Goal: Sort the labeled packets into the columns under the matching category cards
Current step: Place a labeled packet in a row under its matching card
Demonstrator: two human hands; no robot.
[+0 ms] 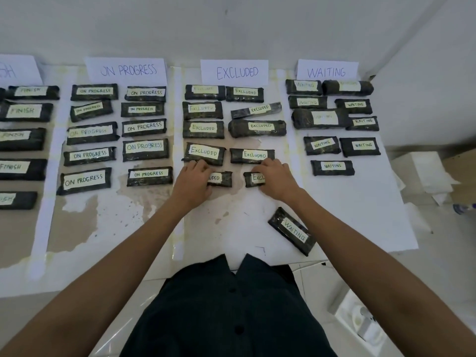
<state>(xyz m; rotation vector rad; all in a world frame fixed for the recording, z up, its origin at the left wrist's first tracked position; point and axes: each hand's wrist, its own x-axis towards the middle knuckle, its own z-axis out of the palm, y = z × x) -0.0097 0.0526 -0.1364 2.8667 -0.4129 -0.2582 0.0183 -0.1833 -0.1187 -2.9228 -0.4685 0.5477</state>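
Dark packets with pale labels lie in columns under white category cards: FINISH point(20, 69), ON PROGRESS point(127, 70), EXCLUDED point(235, 72) and WAITING point(327, 71). My left hand point(193, 180) lies over the left end of an EXCLUDED packet point(221, 178) at the bottom of that column, fingers curled on it. My right hand point(277, 180) covers the right end of a second EXCLUDED packet point(253, 178) beside it. One WAITING packet point(292, 231) lies alone and slanted near the table's front edge, right of my right forearm.
The wall stands just behind the cards. White paper sheets point(360, 202) cover a stained tabletop point(85, 222). White boxes and crumpled paper point(425, 173) sit off the right edge. A white device point(360, 320) is on the floor at lower right.
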